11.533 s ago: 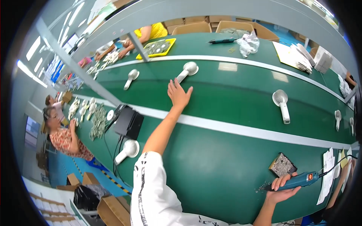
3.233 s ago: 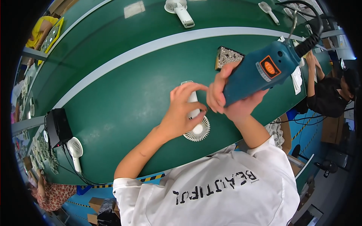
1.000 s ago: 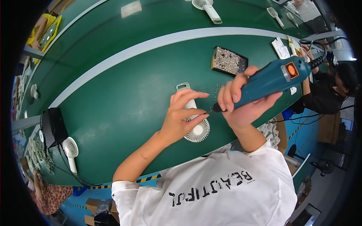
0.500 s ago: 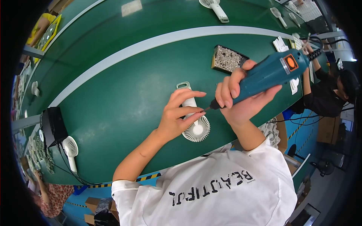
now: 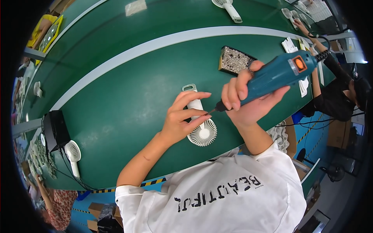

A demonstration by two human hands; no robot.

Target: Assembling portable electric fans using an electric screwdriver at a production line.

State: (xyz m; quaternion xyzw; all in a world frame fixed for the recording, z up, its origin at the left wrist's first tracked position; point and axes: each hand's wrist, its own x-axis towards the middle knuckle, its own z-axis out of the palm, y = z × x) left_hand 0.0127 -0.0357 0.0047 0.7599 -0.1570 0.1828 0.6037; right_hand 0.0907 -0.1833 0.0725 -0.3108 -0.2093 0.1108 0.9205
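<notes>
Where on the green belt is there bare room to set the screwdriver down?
Bare belt lies left of the left hand, between the white stripe and the black box. The strip beyond the stripe is also open, up to the far fan. It is crowded around the white fan, the screwdriver in the right hand, and the screw tray.

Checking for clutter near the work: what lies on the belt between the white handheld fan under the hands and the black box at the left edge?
Nothing: the head view shows bare green belt between the white handheld fan and the black box.
</notes>
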